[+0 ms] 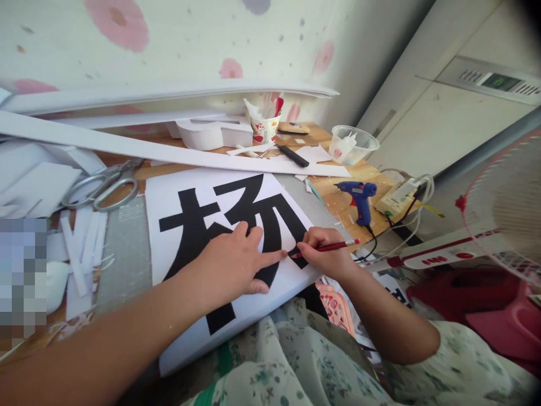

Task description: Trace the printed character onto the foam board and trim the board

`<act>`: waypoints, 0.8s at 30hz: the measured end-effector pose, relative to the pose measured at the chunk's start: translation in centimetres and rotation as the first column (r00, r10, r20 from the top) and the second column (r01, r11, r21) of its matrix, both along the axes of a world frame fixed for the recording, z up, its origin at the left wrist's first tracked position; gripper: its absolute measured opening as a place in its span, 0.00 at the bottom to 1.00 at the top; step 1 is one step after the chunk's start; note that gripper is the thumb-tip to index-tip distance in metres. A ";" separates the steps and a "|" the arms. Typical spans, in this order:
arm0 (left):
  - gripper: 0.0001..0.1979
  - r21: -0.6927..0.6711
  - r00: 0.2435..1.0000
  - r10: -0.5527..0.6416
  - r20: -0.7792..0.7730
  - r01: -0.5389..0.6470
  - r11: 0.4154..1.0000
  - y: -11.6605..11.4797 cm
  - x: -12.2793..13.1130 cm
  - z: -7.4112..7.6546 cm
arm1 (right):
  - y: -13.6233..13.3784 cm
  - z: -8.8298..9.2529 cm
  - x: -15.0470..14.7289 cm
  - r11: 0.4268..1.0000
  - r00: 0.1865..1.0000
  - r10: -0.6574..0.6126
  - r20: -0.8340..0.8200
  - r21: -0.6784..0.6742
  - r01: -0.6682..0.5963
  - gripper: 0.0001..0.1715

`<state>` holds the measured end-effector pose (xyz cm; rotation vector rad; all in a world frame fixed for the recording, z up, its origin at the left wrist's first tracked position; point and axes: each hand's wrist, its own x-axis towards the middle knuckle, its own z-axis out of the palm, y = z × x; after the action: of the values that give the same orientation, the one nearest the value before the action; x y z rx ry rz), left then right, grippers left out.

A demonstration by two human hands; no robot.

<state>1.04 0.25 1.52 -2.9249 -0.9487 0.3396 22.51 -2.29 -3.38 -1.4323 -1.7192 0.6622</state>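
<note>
A white board (177,192) printed with a large black character lies on the table in front of me. My left hand (236,262) rests flat on it with fingers spread, holding it down, the index finger pointing right. My right hand (323,254) is closed round a red pencil (333,246), whose tip touches the black print close to my left index fingertip, near the board's right edge.
Large scissors (103,186) lie at the left among white strips. A blue glue gun (359,197), a power strip (397,194), a clear plastic bowl (353,144), a paper cup (264,127), a black knife (292,155) and long white boards sit behind. A fan (502,208) stands right.
</note>
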 end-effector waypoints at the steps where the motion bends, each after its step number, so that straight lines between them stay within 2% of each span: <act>1: 0.34 -0.004 1.000 -0.001 0.004 0.001 1.000 0.0 0.0 0.0 | 0.0 0.1 0.0 1.000 1.000 0.002 0.000 -0.001 -0.002 0.19; 24: 0.34 0.015 0.999 -0.028 0.027 0.027 1.000 0.1 -0.3 -0.3 | -0.2 0.3 1.1 0.986 0.984 0.165 -0.069 -0.006 -0.166 0.21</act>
<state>0.75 0.31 1.18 -2.9337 -0.9096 0.2904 23.63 -2.48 -3.06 -1.2694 -1.7963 0.8023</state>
